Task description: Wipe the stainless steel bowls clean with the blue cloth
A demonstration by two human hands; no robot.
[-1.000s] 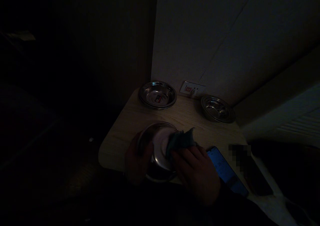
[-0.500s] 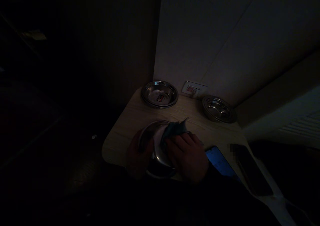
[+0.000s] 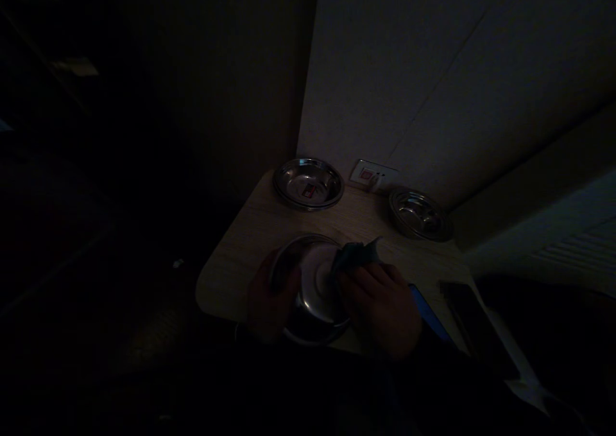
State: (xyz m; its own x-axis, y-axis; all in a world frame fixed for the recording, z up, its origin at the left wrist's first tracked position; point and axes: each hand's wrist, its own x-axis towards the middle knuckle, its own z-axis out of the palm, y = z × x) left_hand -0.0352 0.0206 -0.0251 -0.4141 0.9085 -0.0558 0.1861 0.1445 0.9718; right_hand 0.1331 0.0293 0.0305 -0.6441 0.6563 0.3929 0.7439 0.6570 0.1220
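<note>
Here, shiny round metal bowl; crumpled cloth in right hand.

Bare hands, dark right sleeve

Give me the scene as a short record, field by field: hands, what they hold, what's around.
Left hand: gripping metal bowl at its left side
Right hand: holding cloth against that bowl
Back left of table: another bowl, label inside
Back right: third bowl
By right wrist: phone, partly hidden
Wall: socket
Light: very dim
</note>
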